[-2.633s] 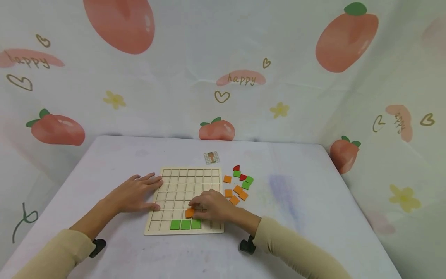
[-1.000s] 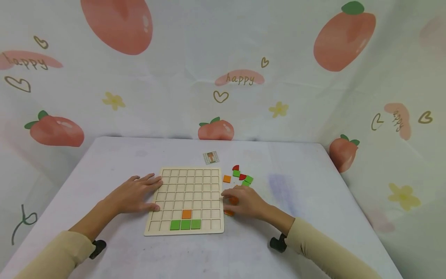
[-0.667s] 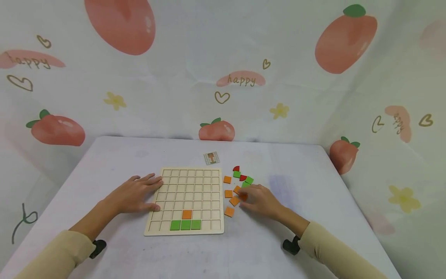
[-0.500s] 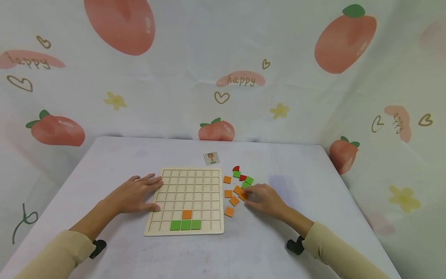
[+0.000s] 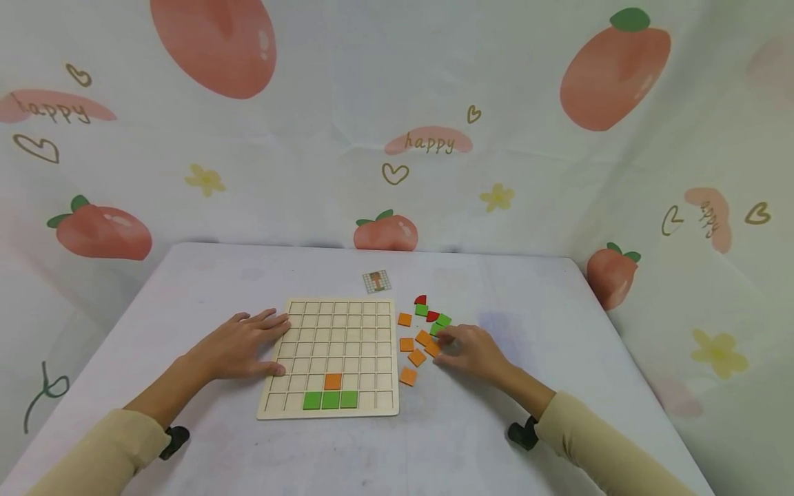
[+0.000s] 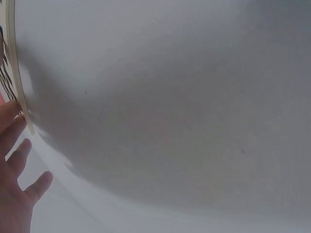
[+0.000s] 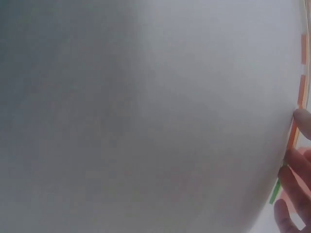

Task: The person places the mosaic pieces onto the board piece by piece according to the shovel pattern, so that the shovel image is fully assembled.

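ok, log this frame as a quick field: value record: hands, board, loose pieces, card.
left hand: fingers spread, resting on the left edge of the board; hand
right hand: hand pinches an orange tile right of the board
board, nearest row: three green tiles side by side
board, next row: one orange square, behind the middle green
loose, untouched: five orange pieces, two red quarter-circles
loose green: three squares, one partly behind the right hand
card: small gridded picture card, beyond the board's far edge
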Demonstrator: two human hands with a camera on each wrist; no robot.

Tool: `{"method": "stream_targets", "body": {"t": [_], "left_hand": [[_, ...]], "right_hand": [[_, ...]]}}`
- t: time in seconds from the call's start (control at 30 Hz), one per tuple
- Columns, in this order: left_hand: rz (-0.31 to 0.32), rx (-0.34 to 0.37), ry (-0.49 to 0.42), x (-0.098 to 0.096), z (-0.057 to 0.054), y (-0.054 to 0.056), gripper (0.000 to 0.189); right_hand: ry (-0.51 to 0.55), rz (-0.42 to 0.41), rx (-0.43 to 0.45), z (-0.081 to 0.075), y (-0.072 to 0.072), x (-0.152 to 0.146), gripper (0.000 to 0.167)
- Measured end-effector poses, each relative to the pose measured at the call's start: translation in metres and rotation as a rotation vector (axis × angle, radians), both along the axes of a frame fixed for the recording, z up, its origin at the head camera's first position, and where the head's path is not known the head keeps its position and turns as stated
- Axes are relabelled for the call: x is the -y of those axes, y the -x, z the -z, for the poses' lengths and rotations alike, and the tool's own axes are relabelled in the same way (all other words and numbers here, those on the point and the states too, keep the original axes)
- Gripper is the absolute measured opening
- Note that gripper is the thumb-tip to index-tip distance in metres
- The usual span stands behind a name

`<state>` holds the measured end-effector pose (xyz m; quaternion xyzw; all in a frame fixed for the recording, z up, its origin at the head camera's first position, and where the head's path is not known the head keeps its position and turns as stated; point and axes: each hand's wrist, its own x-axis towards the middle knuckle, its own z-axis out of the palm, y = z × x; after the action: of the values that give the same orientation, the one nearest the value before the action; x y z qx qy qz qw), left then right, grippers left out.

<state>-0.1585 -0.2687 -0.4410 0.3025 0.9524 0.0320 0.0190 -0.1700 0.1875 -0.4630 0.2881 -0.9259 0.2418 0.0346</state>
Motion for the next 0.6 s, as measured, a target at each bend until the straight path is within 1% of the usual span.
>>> {"method": "stream_targets", "body": {"t": [0.17, 0.3, 0.47, 0.6], "left_hand": [[-0.004, 0.006, -0.001, 0.0004, 0.0001, -0.0002, 0.091], [0.000, 0.000, -0.011, -0.0004, 0.0002, -0.0004, 0.090], [0.005, -0.013, -0.009, -0.0006, 0.0009, 0.0001, 0.089], [-0.003, -0.001, 0.005, 0.0006, 0.0013, -0.0006, 0.089]], "right_hand": [[-0.021, -0.010, -0.025, -0.0005, 0.0009, 0.0060, 0.038], [-0.038, -0.017, -0.022, -0.0017, 0.0006, 0.0067, 0.037], [-0.007, -0.044, -0.007, -0.0019, 0.0005, 0.0044, 0.035], [0.010, -0.075, 0.000, -0.0016, 0.0019, 0.0047, 0.035]]}}
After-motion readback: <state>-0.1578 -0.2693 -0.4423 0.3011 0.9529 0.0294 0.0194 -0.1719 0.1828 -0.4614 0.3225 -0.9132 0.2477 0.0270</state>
